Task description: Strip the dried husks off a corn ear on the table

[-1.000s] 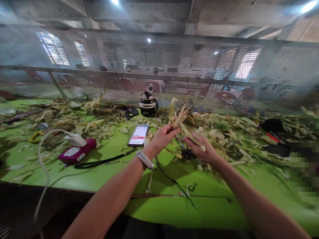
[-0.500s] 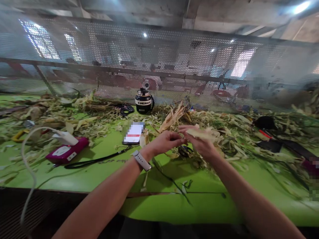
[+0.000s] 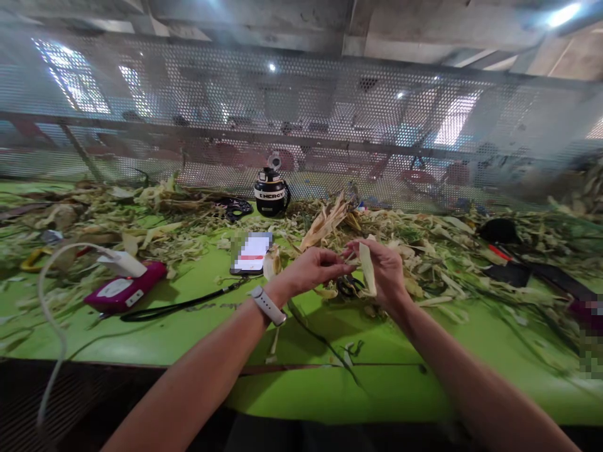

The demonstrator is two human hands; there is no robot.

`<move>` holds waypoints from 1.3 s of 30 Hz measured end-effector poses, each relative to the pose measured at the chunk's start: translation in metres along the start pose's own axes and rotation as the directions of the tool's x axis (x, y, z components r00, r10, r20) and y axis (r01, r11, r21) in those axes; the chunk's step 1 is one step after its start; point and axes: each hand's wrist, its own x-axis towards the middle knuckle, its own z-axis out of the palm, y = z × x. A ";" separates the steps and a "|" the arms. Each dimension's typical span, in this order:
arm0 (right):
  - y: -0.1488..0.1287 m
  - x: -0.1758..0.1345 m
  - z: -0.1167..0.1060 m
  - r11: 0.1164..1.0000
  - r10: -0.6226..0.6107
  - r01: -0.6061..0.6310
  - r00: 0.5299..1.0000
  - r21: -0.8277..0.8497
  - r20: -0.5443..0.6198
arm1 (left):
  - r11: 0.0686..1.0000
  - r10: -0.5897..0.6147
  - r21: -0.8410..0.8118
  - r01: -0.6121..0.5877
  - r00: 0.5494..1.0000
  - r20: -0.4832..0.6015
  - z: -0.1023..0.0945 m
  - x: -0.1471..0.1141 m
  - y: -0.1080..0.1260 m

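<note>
My right hand (image 3: 387, 271) is closed on a pale corn husk strip (image 3: 367, 270), which hangs down in front of its fingers. Fingertips of my left hand (image 3: 316, 270), with a light watch (image 3: 268, 306) on the wrist, are pinched together close to the right fingertips. A small pale end shows between the two hands, and I cannot make out exactly what the left fingers grip. Under the hands lies a dark looped object (image 3: 349, 285), partly hidden. Just behind them rises a bundle of dry tan husks (image 3: 325, 223).
Husk scraps (image 3: 155, 216) cover much of the green table (image 3: 188, 339). A phone (image 3: 254, 252) with a black strap lies left of the hands. Further left, a white charger (image 3: 123, 262) sits on a magenta box (image 3: 125, 289). A black jug (image 3: 271, 194) stands before the perforated metal screen (image 3: 306, 113).
My right hand has turned, and the husk strip swung from lying across it toward the right to hanging downward. The left hand has hardly moved.
</note>
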 end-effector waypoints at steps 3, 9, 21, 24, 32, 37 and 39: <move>-0.001 0.003 -0.004 0.999 0.005 -0.004 1.000 0.050 -0.010 | 0.992 -0.015 -0.127 0.014 1.000 -0.005 0.001 0.000 -0.001; -0.006 0.003 -0.006 0.981 0.098 -0.094 0.995 0.168 -0.013 | 0.909 -0.158 -0.380 0.170 0.985 0.063 0.003 -0.004 0.000; -0.008 0.000 -0.001 0.985 0.014 -0.013 1.000 0.173 -0.007 | 0.802 -0.223 -0.512 0.307 0.950 0.220 0.006 -0.002 -0.004; -0.007 -0.001 0.001 0.981 0.002 -0.004 1.000 0.192 0.012 | 0.806 -0.240 -0.506 0.308 0.950 0.198 0.007 -0.001 -0.006; -0.001 0.001 0.001 0.978 -0.049 0.054 0.998 0.200 -0.033 | 0.803 -0.215 -0.511 0.307 0.949 0.232 0.005 0.001 -0.012; -0.006 0.001 -0.001 0.976 -0.033 0.044 0.998 0.213 -0.055 | 0.810 -0.207 -0.478 0.339 0.929 0.307 0.005 -0.002 -0.004; -0.007 0.000 -0.001 0.983 -0.022 0.030 0.998 0.179 -0.051 | 0.823 -0.205 -0.459 0.336 0.928 0.312 0.006 -0.003 -0.002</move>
